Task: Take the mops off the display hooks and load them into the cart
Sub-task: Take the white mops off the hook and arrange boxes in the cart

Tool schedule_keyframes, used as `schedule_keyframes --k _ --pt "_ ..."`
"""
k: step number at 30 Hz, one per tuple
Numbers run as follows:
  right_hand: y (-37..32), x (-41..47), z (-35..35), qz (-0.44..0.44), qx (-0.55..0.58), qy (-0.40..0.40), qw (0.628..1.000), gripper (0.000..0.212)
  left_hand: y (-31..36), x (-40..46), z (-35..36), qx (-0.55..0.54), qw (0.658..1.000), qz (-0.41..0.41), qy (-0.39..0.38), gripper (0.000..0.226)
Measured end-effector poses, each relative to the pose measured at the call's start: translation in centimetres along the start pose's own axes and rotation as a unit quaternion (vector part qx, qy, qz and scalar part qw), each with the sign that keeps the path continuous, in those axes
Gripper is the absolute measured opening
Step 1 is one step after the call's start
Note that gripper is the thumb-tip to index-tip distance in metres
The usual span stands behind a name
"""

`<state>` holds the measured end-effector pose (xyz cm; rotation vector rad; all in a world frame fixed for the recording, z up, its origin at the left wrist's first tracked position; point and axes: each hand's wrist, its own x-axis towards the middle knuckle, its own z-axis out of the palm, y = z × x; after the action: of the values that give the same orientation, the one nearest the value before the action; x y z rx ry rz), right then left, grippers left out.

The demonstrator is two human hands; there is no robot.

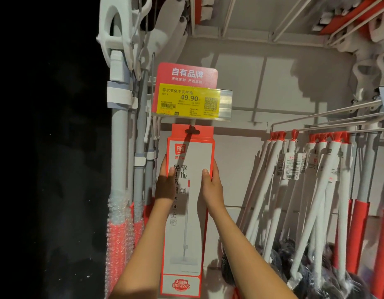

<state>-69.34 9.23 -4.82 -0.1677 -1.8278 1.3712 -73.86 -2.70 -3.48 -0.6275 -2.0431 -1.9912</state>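
White shop wall panels [273, 83] are filling the back of the view, and thin metal display hooks [329, 114] are sticking out from them. To the left of the display everything is looking black.

A tall boxed mop [188, 212], white with red edges and a picture of a flat mop on the front, is hanging upright from one hook [192, 124]. The hook is going through the hole at the top of the box. Just above it a price tag [189, 102] is showing, yellow on a red card, with 49.90 printed on it.

Both arms are reaching up. The left hand [166, 184] is gripping the left edge of the box, thumb on the front and fingers round the side. The right hand [211, 184] is gripping the right edge the same way, at about the same height. The box is sitting between the two hands, upper half.

Just beside the box on the left, grey-handled mops [120, 147] are hanging, and bubble wrap [117, 234] is covering their red lower parts. Well to the right, white-handled mops [316, 201] with red caps are hanging in a bunch from the lower hooks, leaning at a slant. Their dark heads [294, 266] are wrapped in clear plastic. More red and white things are hanging near the top right corner, too blurry to tell.
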Motion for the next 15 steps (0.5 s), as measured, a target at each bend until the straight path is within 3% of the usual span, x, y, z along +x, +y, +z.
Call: schedule_keyframes --k 9,15 --pt "0.1 -0.3 0.3 0.001 -0.019 0.016 1.000 0.050 -0.5 0.8 0.1 -0.022 1.000 -0.014 -0.009 0.047" --pt "-0.5 -0.1 -0.3 0.033 -0.008 -0.002 0.999 0.043 -1.3 1.8 0.4 -0.002 0.997 -0.070 -0.030 0.044"
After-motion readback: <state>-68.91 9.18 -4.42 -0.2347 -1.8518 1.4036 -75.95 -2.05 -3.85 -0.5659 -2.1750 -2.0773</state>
